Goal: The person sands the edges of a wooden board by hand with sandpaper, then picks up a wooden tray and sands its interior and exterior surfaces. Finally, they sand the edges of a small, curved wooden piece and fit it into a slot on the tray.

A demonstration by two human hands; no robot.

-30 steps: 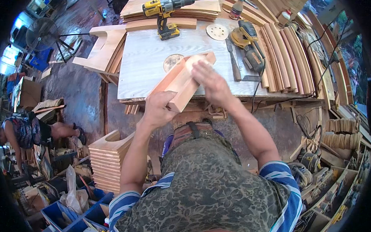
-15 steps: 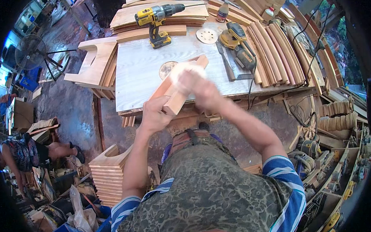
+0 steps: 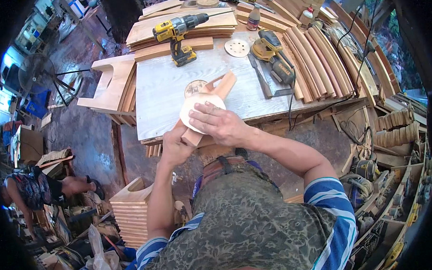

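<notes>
My left hand [image 3: 176, 147] is closed around the near end of a pale wooden piece [image 3: 227, 85], which has a long gap between its bars. Held at a slant, the piece sits over the front edge of the white-topped worktable [image 3: 160, 108]. A round white sanding disc [image 3: 187, 110] lies across its middle and hides part of it. My right hand [image 3: 223, 125] holds this disc against the wood, fingers laid over its face and thumb out of sight. A second, printed disc [image 3: 195, 88] rests on the tabletop just beyond.
A yellow cordless drill [image 3: 177, 39], a disc with holes [image 3: 236, 47], a chisel [image 3: 260, 78] and an orbital sander [image 3: 272, 57] occupy the table. Curved wooden strips [image 3: 313, 65] line its right side. Cut boards [image 3: 130, 214] are stacked at lower left; another person [image 3: 46, 184] bends beyond.
My right hand, blurred before, has slid the sanding disc down the wood towards me and left. The wooden piece has shifted slightly nearer, and the view has moved a little.
</notes>
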